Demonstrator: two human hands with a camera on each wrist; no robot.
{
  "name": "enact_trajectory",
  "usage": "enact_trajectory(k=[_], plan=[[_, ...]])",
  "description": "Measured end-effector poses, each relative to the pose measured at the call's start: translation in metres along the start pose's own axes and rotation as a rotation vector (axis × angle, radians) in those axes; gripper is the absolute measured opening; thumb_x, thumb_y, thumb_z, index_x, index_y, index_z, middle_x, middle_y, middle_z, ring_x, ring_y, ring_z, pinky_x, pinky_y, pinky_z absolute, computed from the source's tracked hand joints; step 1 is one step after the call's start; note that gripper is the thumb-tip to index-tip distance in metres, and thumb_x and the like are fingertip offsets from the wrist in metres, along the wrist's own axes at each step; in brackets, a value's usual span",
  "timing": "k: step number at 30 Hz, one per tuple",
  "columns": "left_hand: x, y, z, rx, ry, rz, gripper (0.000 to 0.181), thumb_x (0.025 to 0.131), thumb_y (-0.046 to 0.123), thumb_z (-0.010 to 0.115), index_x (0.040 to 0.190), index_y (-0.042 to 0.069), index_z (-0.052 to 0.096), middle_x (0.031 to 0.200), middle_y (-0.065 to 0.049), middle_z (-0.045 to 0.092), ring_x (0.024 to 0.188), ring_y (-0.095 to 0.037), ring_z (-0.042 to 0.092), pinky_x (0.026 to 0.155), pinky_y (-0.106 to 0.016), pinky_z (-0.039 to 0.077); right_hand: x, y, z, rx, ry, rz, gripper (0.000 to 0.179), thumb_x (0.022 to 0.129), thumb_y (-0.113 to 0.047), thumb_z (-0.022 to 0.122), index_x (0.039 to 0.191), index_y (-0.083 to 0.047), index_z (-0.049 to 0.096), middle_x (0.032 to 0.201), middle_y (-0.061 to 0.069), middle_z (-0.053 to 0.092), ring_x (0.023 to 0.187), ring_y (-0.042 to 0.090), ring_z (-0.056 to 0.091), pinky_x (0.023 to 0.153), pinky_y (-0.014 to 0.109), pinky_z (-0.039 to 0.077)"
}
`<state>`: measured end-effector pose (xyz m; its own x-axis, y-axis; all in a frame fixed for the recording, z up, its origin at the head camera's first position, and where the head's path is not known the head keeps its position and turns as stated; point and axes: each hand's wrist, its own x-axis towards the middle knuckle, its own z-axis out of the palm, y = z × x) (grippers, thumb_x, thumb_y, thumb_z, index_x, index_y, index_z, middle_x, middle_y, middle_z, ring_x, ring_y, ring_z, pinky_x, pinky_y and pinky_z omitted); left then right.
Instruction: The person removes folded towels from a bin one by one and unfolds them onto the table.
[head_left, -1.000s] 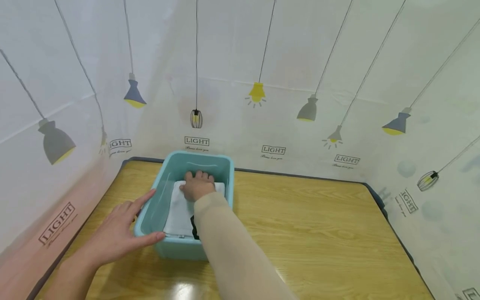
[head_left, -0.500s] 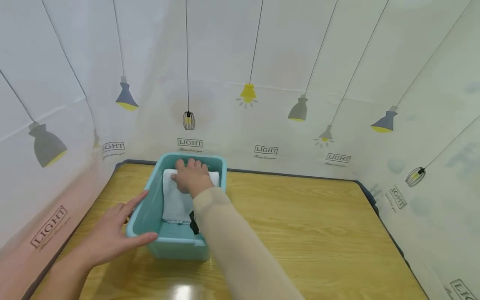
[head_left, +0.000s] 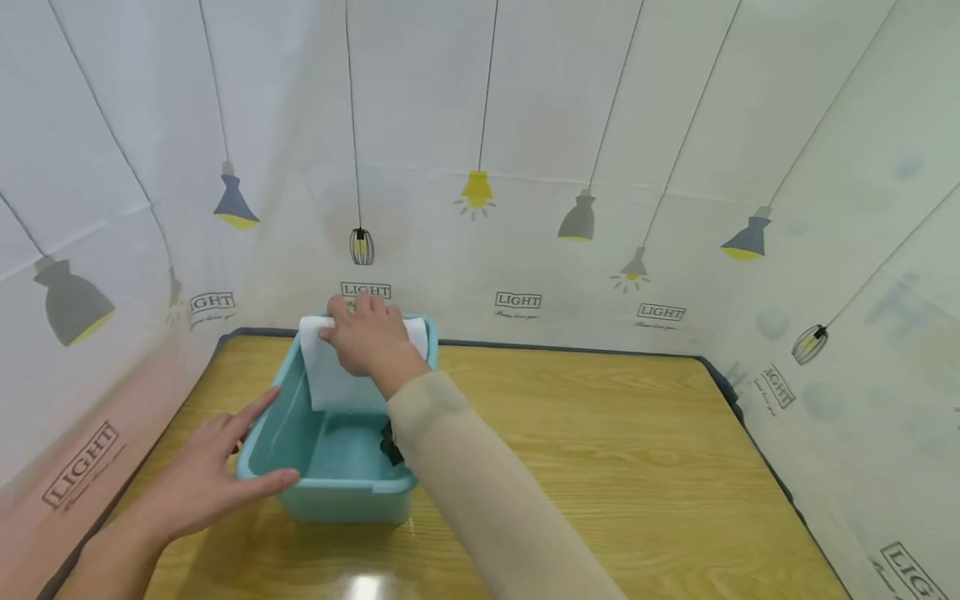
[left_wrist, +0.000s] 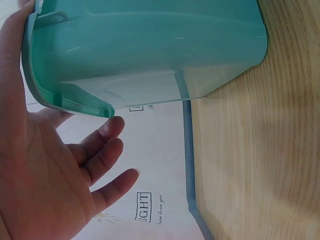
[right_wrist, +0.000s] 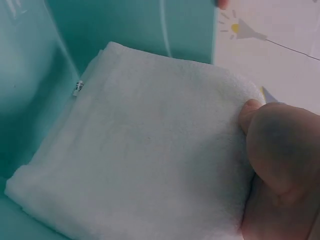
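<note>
My right hand (head_left: 367, 340) pinches the folded towel (right_wrist: 150, 140) by its top edge, likely so the layers hold; my spread left hand (head_left: 204, 473) seems to steady the bin (head_left: 341, 505).

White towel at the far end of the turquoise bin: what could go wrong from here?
The right hand holds the folded white towel by its upper edge, so loose layers might fall open. The towel's lower part hangs inside the turquoise bin, so lifting could snag it. The left hand has some fingers clear of the bin, so a tug might shift it.
</note>
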<state>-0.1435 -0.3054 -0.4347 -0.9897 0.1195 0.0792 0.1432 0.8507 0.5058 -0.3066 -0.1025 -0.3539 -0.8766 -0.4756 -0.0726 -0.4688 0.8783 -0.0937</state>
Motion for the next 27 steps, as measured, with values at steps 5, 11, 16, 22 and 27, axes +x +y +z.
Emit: enact_trajectory(k=[5, 11, 16, 22, 27], plan=[[-0.002, -0.002, 0.000, 0.000, 0.011, 0.014, 0.109, 0.091, 0.057, 0.085, 0.177, 0.030, 0.023, 0.127, -0.018, 0.064, 0.110, -0.028, 0.057, 0.080, -0.044, 0.049, -0.007, 0.002, -0.010, -0.038, 0.083, -0.033, 0.042, 0.117, -0.057, 0.031, 0.153, -0.036, 0.037, 0.146, -0.003, 0.049, 0.137, 0.017, 0.045, 0.118, 0.039, 0.040], [-0.003, -0.002, 0.002, 0.006, 0.008, 0.021, 0.108, 0.092, 0.055, 0.085, 0.177, 0.028, 0.024, 0.125, -0.017, 0.064, 0.109, -0.027, 0.057, 0.081, -0.045, 0.048, -0.020, 0.006, -0.028, -0.064, 0.162, -0.064, 0.044, 0.117, -0.058, 0.033, 0.153, -0.035, 0.036, 0.129, -0.005, 0.047, 0.120, 0.015, 0.045, 0.100, 0.033, 0.041], [-0.002, -0.001, 0.003, 0.005, -0.008, 0.009, 0.108, 0.093, 0.056, 0.084, 0.177, 0.026, 0.023, 0.126, -0.017, 0.064, 0.111, -0.028, 0.057, 0.081, -0.046, 0.049, -0.033, 0.011, -0.051, -0.039, 0.229, -0.082, 0.042, 0.117, -0.057, 0.035, 0.152, -0.034, 0.038, 0.126, -0.005, 0.048, 0.118, 0.015, 0.045, 0.094, 0.032, 0.039], [-0.001, -0.001, 0.002, -0.004, -0.031, -0.011, 0.109, 0.094, 0.057, 0.083, 0.178, 0.026, 0.021, 0.129, -0.021, 0.061, 0.114, -0.033, 0.056, 0.081, -0.047, 0.050, -0.048, 0.022, -0.075, -0.026, 0.297, -0.083, 0.041, 0.116, -0.057, 0.036, 0.150, -0.032, 0.039, 0.123, -0.005, 0.046, 0.115, 0.014, 0.043, 0.094, 0.031, 0.038], [0.002, 0.000, -0.001, -0.005, -0.040, -0.012, 0.110, 0.094, 0.056, 0.083, 0.178, 0.025, 0.020, 0.132, -0.025, 0.060, 0.115, -0.036, 0.056, 0.081, -0.051, 0.052, -0.062, 0.034, -0.093, -0.021, 0.346, -0.070, 0.043, 0.116, -0.058, 0.037, 0.150, -0.032, 0.041, 0.121, -0.005, 0.045, 0.114, 0.015, 0.043, 0.093, 0.031, 0.037]])
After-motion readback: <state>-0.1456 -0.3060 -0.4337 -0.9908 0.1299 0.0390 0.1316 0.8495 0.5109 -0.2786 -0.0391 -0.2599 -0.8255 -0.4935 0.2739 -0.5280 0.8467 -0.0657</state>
